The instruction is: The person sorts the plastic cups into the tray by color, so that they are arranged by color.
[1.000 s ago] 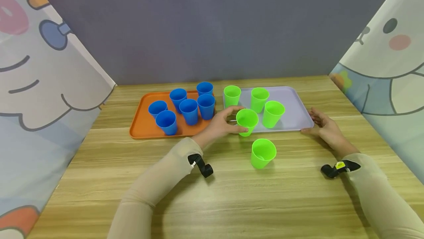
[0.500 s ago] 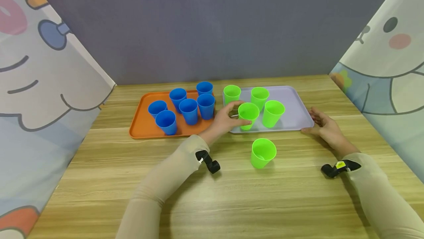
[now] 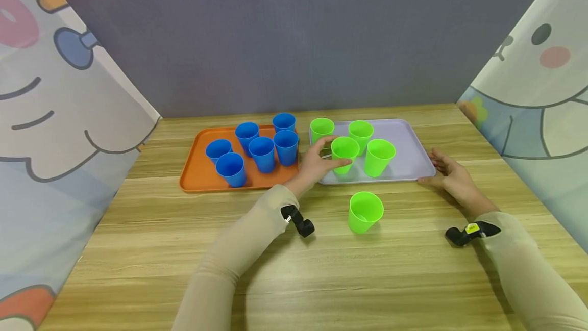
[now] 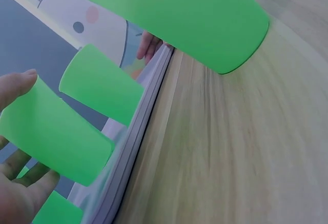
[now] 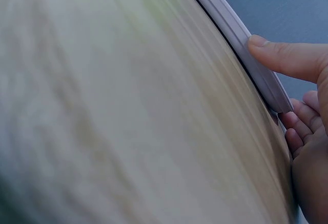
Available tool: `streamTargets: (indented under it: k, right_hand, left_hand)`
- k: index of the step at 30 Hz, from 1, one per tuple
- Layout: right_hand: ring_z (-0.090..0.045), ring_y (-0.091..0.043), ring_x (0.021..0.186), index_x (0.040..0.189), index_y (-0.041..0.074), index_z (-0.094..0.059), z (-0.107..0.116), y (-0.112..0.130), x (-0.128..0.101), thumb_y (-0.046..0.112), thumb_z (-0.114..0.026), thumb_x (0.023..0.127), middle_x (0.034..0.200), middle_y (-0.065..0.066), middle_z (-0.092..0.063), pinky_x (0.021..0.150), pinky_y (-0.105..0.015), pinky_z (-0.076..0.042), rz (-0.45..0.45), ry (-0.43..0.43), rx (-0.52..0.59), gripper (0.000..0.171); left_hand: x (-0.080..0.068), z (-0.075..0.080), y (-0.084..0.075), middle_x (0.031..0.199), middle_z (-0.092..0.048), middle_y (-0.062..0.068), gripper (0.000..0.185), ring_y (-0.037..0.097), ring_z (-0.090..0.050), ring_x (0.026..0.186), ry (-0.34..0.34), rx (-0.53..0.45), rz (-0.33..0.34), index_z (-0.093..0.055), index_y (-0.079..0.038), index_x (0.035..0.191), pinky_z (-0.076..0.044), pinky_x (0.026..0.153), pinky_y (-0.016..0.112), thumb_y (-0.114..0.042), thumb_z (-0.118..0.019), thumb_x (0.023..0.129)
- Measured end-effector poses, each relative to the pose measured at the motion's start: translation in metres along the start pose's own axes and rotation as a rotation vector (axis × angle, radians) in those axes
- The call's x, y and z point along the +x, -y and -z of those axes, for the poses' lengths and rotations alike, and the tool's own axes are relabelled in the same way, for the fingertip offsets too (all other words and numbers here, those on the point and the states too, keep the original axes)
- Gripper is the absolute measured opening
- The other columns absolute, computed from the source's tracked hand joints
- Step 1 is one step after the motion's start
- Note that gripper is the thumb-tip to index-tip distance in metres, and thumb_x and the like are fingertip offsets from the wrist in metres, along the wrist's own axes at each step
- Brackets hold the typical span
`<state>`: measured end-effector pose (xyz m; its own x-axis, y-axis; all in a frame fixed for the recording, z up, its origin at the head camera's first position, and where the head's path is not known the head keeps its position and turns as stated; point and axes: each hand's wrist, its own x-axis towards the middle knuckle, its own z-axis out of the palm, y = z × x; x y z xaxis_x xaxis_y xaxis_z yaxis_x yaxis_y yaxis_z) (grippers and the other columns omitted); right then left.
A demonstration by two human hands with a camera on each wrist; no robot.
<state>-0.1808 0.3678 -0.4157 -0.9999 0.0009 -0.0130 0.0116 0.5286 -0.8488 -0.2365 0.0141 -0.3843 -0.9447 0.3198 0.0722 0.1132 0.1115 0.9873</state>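
Note:
In the head view, my left hand (image 3: 317, 162) grips a green cup (image 3: 345, 148) between thumb and fingers, over the front left of the lavender tray (image 3: 406, 152). In the left wrist view, thumb and fingers lie on opposite sides of this upright cup (image 4: 56, 131), its base close to the tray. Three other green cups stand on the tray: one at the back left (image 3: 322, 128), one at the back middle (image 3: 361, 132), one to the right (image 3: 379, 157). My right hand (image 3: 452, 175) holds the tray's front right corner, its thumb (image 5: 282, 57) against the rim.
One more green cup (image 3: 365, 212) stands on the wooden table (image 3: 321, 280) in front of the lavender tray. To the left, an orange tray (image 3: 197, 168) bears several blue cups (image 3: 231, 169). A grey panel (image 3: 294, 40) rises behind, with patterned cloth (image 3: 69, 142) along both sides.
My left hand has carried the green cup away from me, from the tray's front edge to over the tray. The right hand stays at the tray corner.

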Motion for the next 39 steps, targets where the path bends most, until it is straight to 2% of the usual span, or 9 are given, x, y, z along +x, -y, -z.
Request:
streamTargets:
  k: [7,21,27,34,39]
  right_hand:
    - [-0.041,-0.026,0.125,0.158,-0.001,-0.013,0.0,-0.001,0.001,0.009,-0.078,0.086,0.153,-0.033,-0.03,0.087,-0.004,-0.035,0.003,-0.005,-0.004,0.098]
    - [-0.043,-0.014,0.122,0.158,0.0,-0.013,-0.001,-0.002,0.001,0.008,-0.079,0.086,0.152,-0.033,-0.031,0.087,-0.004,-0.036,0.005,-0.014,0.004,0.098]
    - [-0.042,-0.022,0.126,0.158,0.0,-0.013,0.0,-0.002,0.002,0.01,-0.078,0.087,0.152,-0.033,-0.031,0.087,-0.003,-0.035,0.011,-0.008,-0.013,0.098]
    - [-0.043,-0.016,0.122,0.158,-0.002,-0.014,0.0,-0.001,0.001,0.01,-0.078,0.086,0.152,-0.034,-0.031,0.086,-0.003,-0.035,0.02,-0.01,-0.017,0.097]
    - [-0.04,-0.031,0.127,0.158,0.0,-0.012,0.0,-0.001,0.001,0.01,-0.078,0.087,0.152,-0.034,-0.03,0.086,-0.003,-0.034,0.014,-0.003,-0.018,0.098]
  left_hand:
    - [0.002,-0.006,0.004,0.132,-0.059,0.006,0.071,0.025,-0.055,0.122,-0.048,0.005,-0.012,-0.052,-0.007,0.142,-0.047,0.102,0.034,-0.016,-0.085,0.08]
    - [0.007,-0.016,0.005,0.138,-0.056,0.007,0.073,0.023,-0.051,0.126,-0.149,0.089,-0.004,-0.048,-0.006,0.144,-0.047,0.101,0.035,-0.022,-0.084,0.082]
    - [0.009,-0.021,0.007,0.133,-0.057,0.009,0.068,0.023,-0.052,0.123,-0.195,0.078,-0.026,-0.05,-0.004,0.141,-0.046,0.1,0.033,-0.019,-0.083,0.083]
    - [0.012,-0.023,0.009,0.133,-0.056,0.009,0.068,0.023,-0.051,0.122,-0.216,0.097,-0.021,-0.051,-0.006,0.14,-0.045,0.099,0.033,-0.022,-0.083,0.083]
    - [0.013,-0.023,0.008,0.135,-0.055,0.01,0.068,0.025,-0.049,0.125,-0.213,0.114,-0.012,-0.05,-0.006,0.141,-0.042,0.104,0.037,-0.023,-0.083,0.084]
